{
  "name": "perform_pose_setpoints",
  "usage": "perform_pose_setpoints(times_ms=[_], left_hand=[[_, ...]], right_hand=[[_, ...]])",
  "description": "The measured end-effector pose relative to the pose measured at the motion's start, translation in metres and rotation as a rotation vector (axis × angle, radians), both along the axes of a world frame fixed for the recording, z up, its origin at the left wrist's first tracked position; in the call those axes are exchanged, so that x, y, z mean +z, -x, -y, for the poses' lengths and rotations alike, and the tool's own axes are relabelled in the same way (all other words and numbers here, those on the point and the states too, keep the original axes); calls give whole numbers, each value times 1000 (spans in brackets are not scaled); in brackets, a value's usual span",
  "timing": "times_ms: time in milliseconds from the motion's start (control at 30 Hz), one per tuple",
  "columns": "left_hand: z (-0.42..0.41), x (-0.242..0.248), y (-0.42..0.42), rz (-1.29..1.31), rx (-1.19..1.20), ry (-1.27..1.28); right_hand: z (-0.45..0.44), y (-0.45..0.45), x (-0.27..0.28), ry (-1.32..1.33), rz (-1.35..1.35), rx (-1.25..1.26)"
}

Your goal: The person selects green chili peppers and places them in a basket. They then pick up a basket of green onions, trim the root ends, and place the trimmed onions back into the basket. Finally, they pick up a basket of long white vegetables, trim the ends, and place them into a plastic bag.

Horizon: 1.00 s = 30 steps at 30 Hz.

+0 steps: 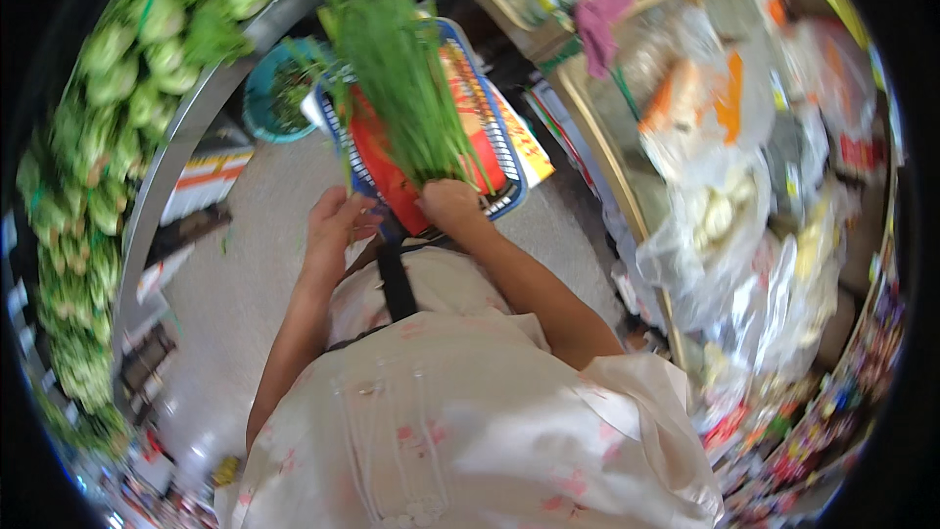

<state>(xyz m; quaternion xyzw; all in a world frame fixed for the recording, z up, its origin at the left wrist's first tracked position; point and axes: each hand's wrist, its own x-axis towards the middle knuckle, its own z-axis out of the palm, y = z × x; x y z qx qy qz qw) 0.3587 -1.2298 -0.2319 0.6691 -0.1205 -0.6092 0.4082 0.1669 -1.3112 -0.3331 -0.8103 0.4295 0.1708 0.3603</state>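
A large bunch of long green leaves, likely garlic chives, lies across a blue plastic basket before me. My right hand is closed around the lower ends of the bunch, at the basket's near edge. To its left, my left hand is beside the basket's near left corner, thumb and fingers pinching a thin green stalk. Motion blur hides the exact grip. Red printed packaging shows in the basket beneath the leaves.
A teal bucket holding plant scraps stands on the floor left of the basket. Bundled leafy greens fill a metal-edged stand along the left. At right, a wood-edged shelf carries plastic bags and a purple cloth.
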Motion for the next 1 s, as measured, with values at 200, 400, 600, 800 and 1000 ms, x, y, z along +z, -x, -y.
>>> perform_pose_setpoints(times_ms=[200, 400, 600, 800, 1000], left_hand=[[6, -12, -19, -48, -168, -34], [18, -23, -31, -86, -272, -94], [22, -37, -29, -129, -381, -165], [18, -47, -36, -123, -371, -194], [18, -51, -31, -166, -366, -196]], right_hand=[[-22, -15, -18, 251, -86, -178], [-41, -17, -22, 273, -89, -296], [-47, -21, -15, 293, -154, -346], [-38, -21, -13, 221, -77, -333], [-39, -18, 14, 354, 4, -458]])
